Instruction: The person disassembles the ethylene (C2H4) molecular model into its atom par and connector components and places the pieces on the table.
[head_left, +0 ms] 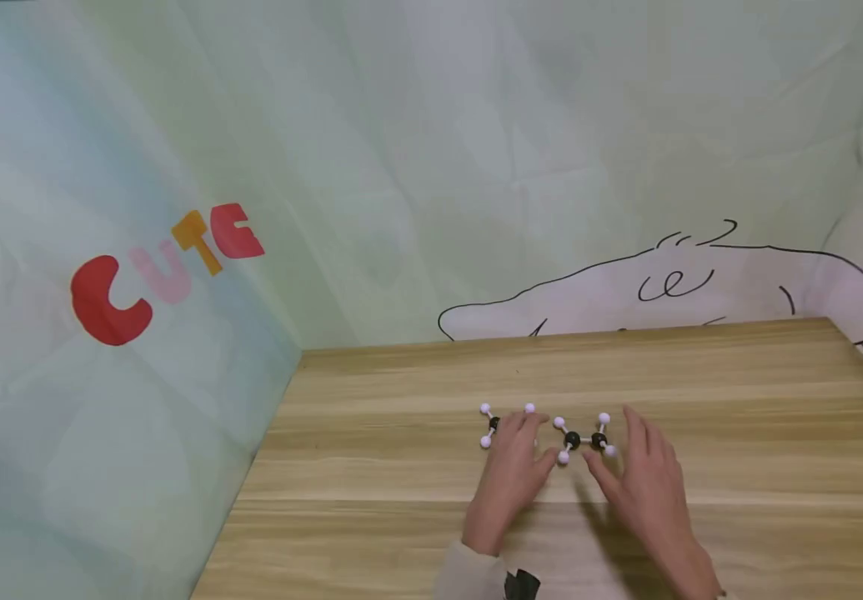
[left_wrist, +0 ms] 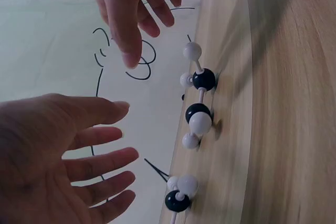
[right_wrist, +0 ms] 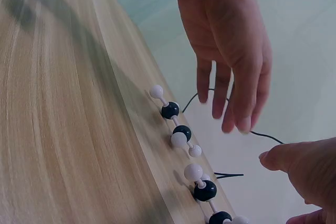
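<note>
Two ball-and-stick molecular models with black and white balls stand side by side on the wooden table (head_left: 371, 467). Above the left model (head_left: 494, 423) is my left hand (head_left: 512, 462), which hides part of it in the head view. The right model (head_left: 573, 440) shows fully between both hands, two black balls joined by a short stick. Just to its right hovers my right hand (head_left: 649, 487), fingers spread and thumb toward it. In the left wrist view, both hands hang apart from the models, with nothing in their fingers.
A fabric backdrop (head_left: 416, 167) with a line-drawn figure and the colourful word "CUTE" rises behind and left of the table. The table's back edge lies beyond the models. Hand shadows fall across the wood.
</note>
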A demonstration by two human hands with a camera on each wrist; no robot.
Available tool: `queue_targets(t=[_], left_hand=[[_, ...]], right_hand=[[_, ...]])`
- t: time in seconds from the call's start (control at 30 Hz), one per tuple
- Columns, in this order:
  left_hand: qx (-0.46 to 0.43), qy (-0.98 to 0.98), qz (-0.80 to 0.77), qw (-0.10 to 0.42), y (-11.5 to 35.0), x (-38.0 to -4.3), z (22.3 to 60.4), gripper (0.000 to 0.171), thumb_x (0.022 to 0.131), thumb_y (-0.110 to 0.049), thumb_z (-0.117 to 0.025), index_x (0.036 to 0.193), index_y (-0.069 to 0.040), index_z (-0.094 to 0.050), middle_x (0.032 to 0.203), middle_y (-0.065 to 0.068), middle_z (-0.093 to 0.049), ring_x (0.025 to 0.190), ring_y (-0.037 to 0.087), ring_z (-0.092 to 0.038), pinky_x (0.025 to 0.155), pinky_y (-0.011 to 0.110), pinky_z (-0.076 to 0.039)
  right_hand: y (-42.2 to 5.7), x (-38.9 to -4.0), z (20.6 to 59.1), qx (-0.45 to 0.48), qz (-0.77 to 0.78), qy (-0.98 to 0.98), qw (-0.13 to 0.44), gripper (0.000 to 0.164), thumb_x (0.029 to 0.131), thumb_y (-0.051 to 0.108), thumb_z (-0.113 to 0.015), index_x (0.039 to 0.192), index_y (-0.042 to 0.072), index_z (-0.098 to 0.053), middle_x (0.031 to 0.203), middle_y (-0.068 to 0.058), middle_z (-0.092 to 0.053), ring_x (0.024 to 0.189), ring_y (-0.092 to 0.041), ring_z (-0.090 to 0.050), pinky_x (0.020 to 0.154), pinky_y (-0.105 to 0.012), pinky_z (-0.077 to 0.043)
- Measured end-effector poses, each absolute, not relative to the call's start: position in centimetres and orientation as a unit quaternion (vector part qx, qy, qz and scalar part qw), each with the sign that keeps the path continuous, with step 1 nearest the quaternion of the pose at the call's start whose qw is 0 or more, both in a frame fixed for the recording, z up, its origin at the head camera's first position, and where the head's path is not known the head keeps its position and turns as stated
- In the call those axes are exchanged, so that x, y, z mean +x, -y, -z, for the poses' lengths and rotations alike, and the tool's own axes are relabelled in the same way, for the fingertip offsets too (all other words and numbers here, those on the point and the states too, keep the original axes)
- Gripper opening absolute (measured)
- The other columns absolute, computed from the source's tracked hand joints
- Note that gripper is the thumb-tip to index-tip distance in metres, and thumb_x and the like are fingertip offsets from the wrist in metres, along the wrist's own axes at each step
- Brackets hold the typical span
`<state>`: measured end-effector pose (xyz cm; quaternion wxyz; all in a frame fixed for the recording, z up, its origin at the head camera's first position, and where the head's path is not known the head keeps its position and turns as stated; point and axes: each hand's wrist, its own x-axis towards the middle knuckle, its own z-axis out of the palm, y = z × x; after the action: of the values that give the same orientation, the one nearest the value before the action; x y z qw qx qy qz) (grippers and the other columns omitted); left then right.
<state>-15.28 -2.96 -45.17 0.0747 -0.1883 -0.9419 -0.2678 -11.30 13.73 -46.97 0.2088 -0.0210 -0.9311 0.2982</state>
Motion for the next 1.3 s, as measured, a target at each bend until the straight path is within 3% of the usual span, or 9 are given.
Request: queue_targets(t=[0.37,0.6,0.8,1.03,1.3], left_hand=[[-0.301,0.933,0.182,0.074,0.5,-17.3,45.8,0.035,0.089,-0.031,-0.068,0.123,-0.020,-0.063,0.117,-0.002,-0.063,0.113,0.016,-0.056,0.098,0.030,-0.045],[-0.343,0.927,0.148,0.041,-0.4,-18.4,46.8,0.037,0.091,-0.031,-0.066,0.126,-0.022,-0.062,0.113,-0.004,-0.063,0.108,0.013,-0.056,0.097,0.025,-0.043],[-0.354,0.926,0.132,0.017,-1.1,-18.6,47.7,0.039,0.091,-0.029,-0.066,0.129,-0.027,-0.059,0.115,-0.004,-0.061,0.108,0.012,-0.055,0.094,0.024,-0.043],[-0.336,0.934,0.121,-0.003,-1.6,-18.5,48.1,0.039,0.091,-0.039,-0.062,0.129,-0.030,-0.060,0.113,-0.004,-0.060,0.101,0.011,-0.053,0.084,0.021,-0.044],[-0.317,0.940,0.125,0.022,-2.6,-18.5,48.4,0.033,0.087,-0.039,-0.066,0.119,-0.031,-0.064,0.105,-0.006,-0.060,0.094,0.009,-0.054,0.075,0.018,-0.044]], right_hand=[[-14.2,-11.4,46.7,-0.031,-0.309,0.929,0.202,0.079,0.080,0.030,-0.076,0.137,-0.008,-0.036,0.130,-0.032,-0.045,0.117,-0.050,-0.042,0.096,-0.063,-0.035],[-14.5,-11.2,46.9,-0.036,-0.306,0.930,0.202,0.080,0.080,0.029,-0.076,0.138,-0.008,-0.035,0.129,-0.033,-0.045,0.115,-0.052,-0.043,0.093,-0.064,-0.036],[-14.4,-10.9,47.4,-0.034,-0.302,0.928,0.217,0.078,0.077,0.026,-0.077,0.136,-0.007,-0.038,0.123,-0.033,-0.049,0.109,-0.052,-0.048,0.086,-0.062,-0.040],[-14.8,-10.9,47.3,-0.046,-0.296,0.936,0.184,0.079,0.080,0.023,-0.074,0.140,-0.006,-0.032,0.127,-0.033,-0.045,0.112,-0.054,-0.045,0.090,-0.063,-0.038],[-15.1,-11.0,47.4,-0.050,-0.297,0.934,0.192,0.077,0.079,0.021,-0.074,0.139,-0.006,-0.033,0.126,-0.033,-0.045,0.112,-0.053,-0.044,0.090,-0.063,-0.037]])
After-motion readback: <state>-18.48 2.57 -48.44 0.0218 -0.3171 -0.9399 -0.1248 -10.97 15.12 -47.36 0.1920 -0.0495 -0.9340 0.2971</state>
